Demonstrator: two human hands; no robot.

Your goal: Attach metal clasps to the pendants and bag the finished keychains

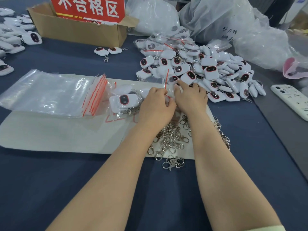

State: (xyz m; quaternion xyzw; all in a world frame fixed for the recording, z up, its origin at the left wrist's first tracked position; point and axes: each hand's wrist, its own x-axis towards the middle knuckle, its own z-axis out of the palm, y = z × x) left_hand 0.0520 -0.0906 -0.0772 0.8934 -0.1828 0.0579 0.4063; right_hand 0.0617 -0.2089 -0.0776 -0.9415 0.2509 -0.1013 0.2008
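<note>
My left hand and my right hand meet over a clear zip bag with a red strip, its mouth standing up between them. Both hands pinch the bag; what is inside is hidden by my fingers. A bagged white pendant with a dark oval face lies just left of my left hand. A large heap of white pendants spreads beyond my right hand. Loose metal clasps lie under my forearms on a white cloth. A stack of empty zip bags rests at the left.
A cardboard box with a red sign stands at the back. Two finished keychains lie before it. More pendants sit far left. Big plastic sacks fill the back right. A white phone lies at the right edge.
</note>
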